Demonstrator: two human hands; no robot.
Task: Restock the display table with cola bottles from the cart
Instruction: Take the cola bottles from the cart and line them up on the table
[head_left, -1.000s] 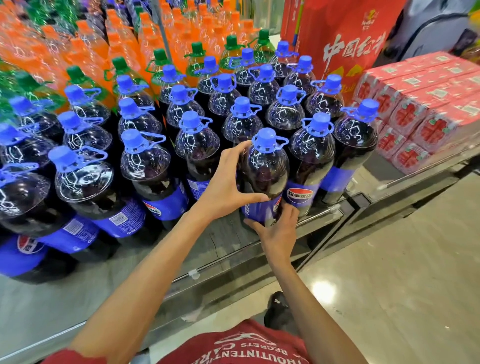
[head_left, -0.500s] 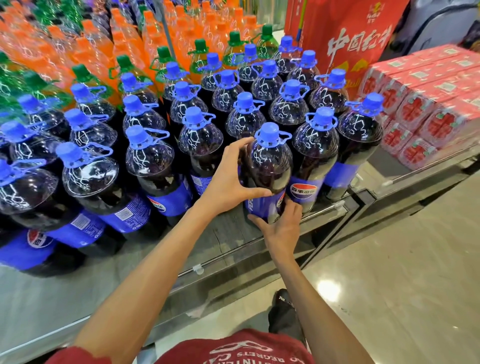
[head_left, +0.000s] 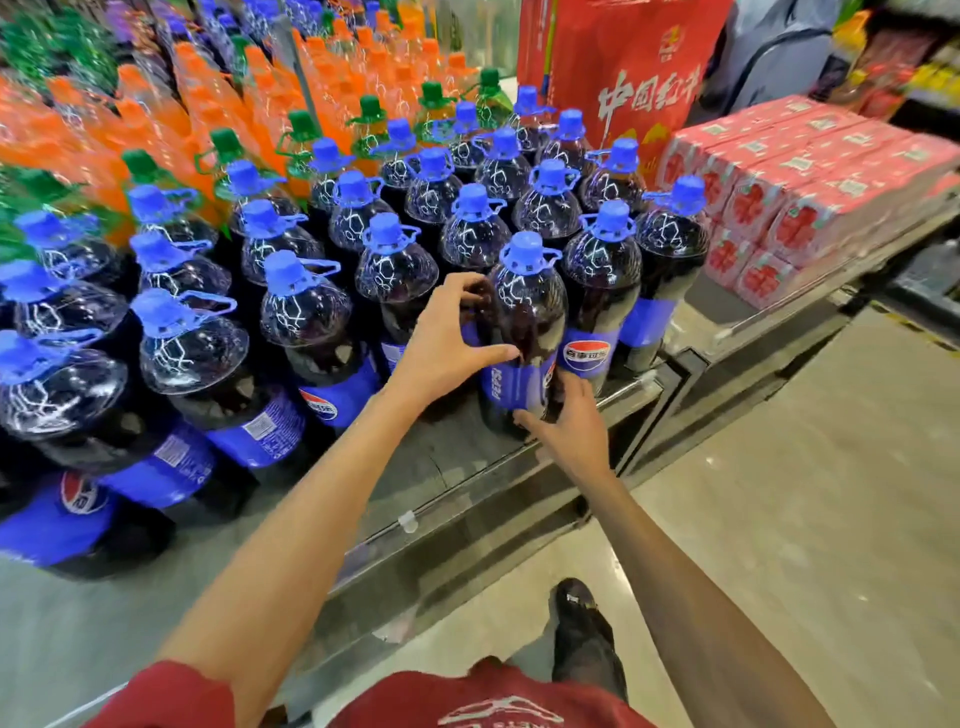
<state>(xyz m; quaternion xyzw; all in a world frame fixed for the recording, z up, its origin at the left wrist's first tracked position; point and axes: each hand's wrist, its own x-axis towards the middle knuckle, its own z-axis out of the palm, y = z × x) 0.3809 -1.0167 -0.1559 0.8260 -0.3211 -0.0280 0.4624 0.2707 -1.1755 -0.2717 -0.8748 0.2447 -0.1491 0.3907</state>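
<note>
A large cola bottle (head_left: 527, 312) with a blue cap and blue label stands at the front edge of the display table (head_left: 171, 592), at the end of a row of like cola bottles (head_left: 306, 317). My left hand (head_left: 441, 345) grips its left side at mid height, thumb across the front and fingers curled behind. My right hand (head_left: 563, 415) holds the lower label and base from the right front. The cart is out of view.
Orange soda bottles (head_left: 208, 104) and green-capped bottles (head_left: 298, 140) fill the table behind the cola. Stacked red drink cartons (head_left: 810, 192) sit on a lower shelf to the right, with a red gift bag (head_left: 634, 78) behind them. Tiled floor (head_left: 779, 493) and my shoe (head_left: 582, 629) lie below.
Both hands stay on the same bottle, which has settled more upright in line with the front row. My left hand has slid a little lower on its side.
</note>
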